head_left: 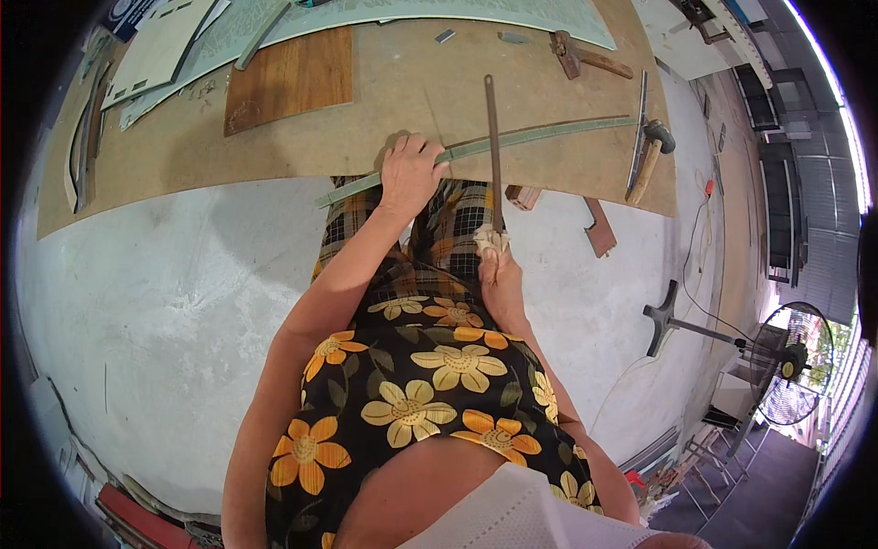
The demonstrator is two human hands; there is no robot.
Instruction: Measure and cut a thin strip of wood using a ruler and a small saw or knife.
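Note:
A long, narrow green strip (540, 137) lies across the near edge of the wooden tabletop, its left end jutting out over my lap. My left hand (411, 174) is closed over it, fingers wrapped across the top and thumb on the right side. In my right hand (499, 279) is a thin, dark brown hacksaw blade (495, 146). Its near end is wrapped in pale cloth (491, 240), where I grip it. The blade points away from me and crosses over the strip, to the right of my left hand. Whether blade and strip touch, I cannot tell.
On the tabletop (393, 101) lie a brown wood panel (291, 82), a hand plane (567, 57), a hammer (651, 156) and a thin metal strip (639, 128). Large pale-green panels (439, 7) span the far side. A fan (791, 361) stands at right, its cord on the floor.

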